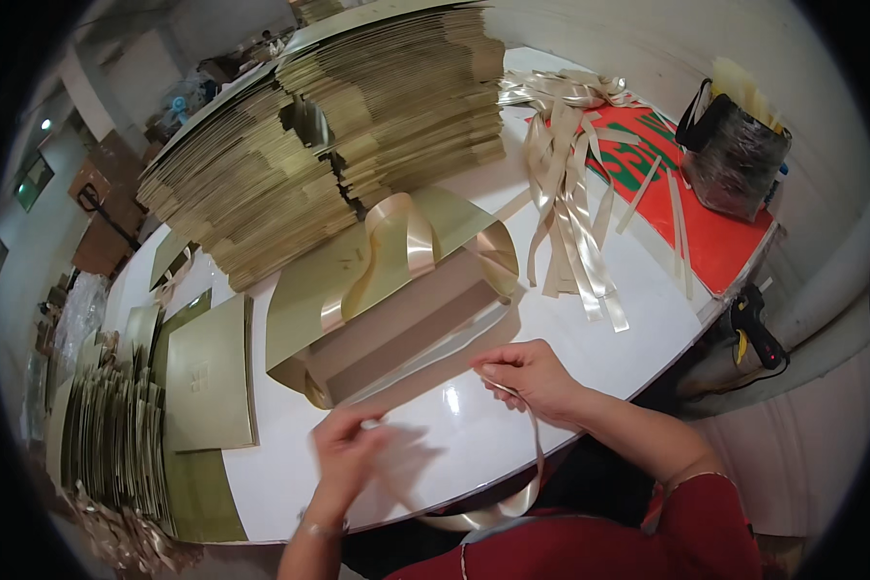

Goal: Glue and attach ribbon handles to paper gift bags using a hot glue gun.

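Note:
A cream satin ribbon [533, 435] runs from my right hand [529, 377], where the fingers and thumb pinch it, down in a loop past the table's edge. My left hand [351, 449] is blurred; the ribbon's other stretch rises towards it, and its fingers are curled, though their hold is unclear. Just beyond both hands lies an open olive-gold paper bag [297, 304] on its side, its pale inside facing me. A ribbon handle [420, 246] loops over the bag's upper panel.
Tall stacks of folded gold card [420, 94] stand behind the bag. Loose ribbons [569, 203] and a red printed sheet [718, 246] lie at right, beside a dark plastic-wrapped holder [732, 152]. A glue gun [757, 330] hangs by the right edge. Finished-looking flat bags [116, 435] stand at left.

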`<action>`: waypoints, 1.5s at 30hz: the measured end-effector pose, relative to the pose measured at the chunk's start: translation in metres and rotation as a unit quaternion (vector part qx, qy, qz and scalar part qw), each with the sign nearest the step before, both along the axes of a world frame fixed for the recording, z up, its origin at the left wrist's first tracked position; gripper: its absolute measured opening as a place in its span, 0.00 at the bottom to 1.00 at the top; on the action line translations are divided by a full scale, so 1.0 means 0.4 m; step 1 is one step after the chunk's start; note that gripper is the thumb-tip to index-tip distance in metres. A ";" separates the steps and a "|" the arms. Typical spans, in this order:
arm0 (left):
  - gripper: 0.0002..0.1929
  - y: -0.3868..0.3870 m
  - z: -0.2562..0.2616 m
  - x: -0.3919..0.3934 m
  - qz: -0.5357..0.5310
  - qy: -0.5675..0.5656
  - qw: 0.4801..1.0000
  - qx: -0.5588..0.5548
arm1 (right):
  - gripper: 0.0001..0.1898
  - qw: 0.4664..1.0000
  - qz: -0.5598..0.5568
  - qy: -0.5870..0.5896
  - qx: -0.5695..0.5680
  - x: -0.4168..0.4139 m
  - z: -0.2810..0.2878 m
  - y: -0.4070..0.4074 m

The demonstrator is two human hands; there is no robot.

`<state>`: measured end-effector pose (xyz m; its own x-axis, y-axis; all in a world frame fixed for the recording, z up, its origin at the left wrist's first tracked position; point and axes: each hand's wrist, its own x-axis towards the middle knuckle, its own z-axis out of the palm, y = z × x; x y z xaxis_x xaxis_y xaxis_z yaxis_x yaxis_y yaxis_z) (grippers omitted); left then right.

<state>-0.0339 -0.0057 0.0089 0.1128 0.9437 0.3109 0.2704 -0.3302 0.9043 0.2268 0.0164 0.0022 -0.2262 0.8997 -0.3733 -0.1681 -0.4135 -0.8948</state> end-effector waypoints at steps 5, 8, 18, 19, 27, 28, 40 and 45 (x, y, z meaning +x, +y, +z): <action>0.13 0.225 0.017 0.185 -0.136 0.538 0.785 0.274 | 0.08 0.997 -0.063 -0.033 0.007 -0.019 -0.012 0.019; 0.13 0.301 0.058 0.200 -0.202 0.318 0.906 -0.190 | 0.09 0.994 -0.105 -0.027 0.017 -0.005 -0.015 0.026; 0.11 0.313 0.096 0.196 -0.213 -0.081 0.879 -0.420 | 0.09 0.935 -0.223 -0.124 0.245 -0.057 -0.052 0.073; 0.11 0.313 0.094 0.197 -0.214 -0.081 0.879 -0.419 | 0.09 0.935 -0.224 -0.125 0.246 -0.063 -0.057 0.071; 0.13 0.275 0.100 0.194 -0.202 -0.051 0.912 -0.353 | 0.11 0.975 -0.201 0.041 0.085 -0.084 0.007 0.030; 0.13 0.266 0.115 0.196 -0.200 -0.054 0.913 -0.353 | 0.11 0.976 -0.197 0.039 0.085 -0.083 0.006 0.027; 0.21 0.288 0.020 0.157 -0.221 0.075 0.948 -0.214 | 0.11 0.994 -0.108 0.018 -0.005 -0.085 -0.029 -0.011; 0.21 0.291 0.001 0.154 -0.151 0.059 0.986 -0.045 | 0.15 0.836 -0.107 -0.387 0.375 -0.048 0.009 -0.022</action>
